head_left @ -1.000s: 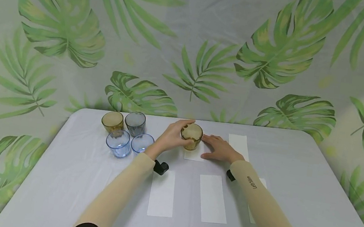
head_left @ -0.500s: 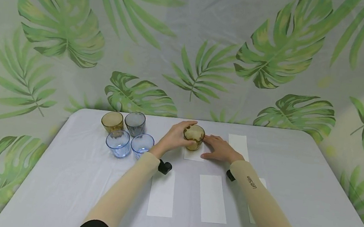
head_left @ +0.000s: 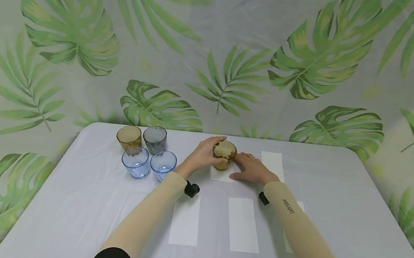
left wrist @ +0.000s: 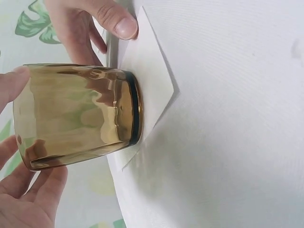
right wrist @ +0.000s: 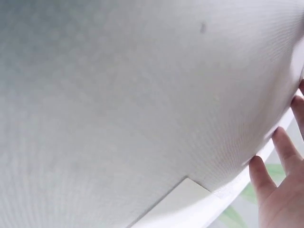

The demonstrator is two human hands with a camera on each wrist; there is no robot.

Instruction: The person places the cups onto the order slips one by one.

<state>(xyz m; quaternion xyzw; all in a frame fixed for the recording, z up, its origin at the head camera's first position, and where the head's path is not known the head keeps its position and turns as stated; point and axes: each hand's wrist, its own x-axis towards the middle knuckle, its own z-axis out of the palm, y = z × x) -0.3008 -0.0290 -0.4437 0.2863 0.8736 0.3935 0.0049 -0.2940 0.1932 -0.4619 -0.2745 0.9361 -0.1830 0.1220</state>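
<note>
My left hand [head_left: 200, 156] grips an amber drinking glass [head_left: 224, 149] near its rim, thumb on one side and fingers on the other. In the left wrist view the amber glass [left wrist: 78, 114] is mouth up, its dark-ringed base right at the white paper card [left wrist: 149, 71]; whether they touch, I cannot tell. Beside the glass, my right hand [head_left: 251, 170] rests on the table with its fingers extended, and its thumb [left wrist: 126, 27] lies on the card's edge. The right wrist view has the right hand's spread fingertips on the white cloth [right wrist: 156, 104].
At the back left stand another amber glass [head_left: 129, 137], a grey glass [head_left: 154, 139] and two blue glasses, one left [head_left: 135, 162] and one right [head_left: 163, 164]. Further white cards lie nearby: a front-left card [head_left: 184, 222], a front-middle card [head_left: 243, 225] and a back-right card [head_left: 273, 164].
My left hand has carried the amber glass a little to the right, closer to the right hand. The right hand has stayed in place.
</note>
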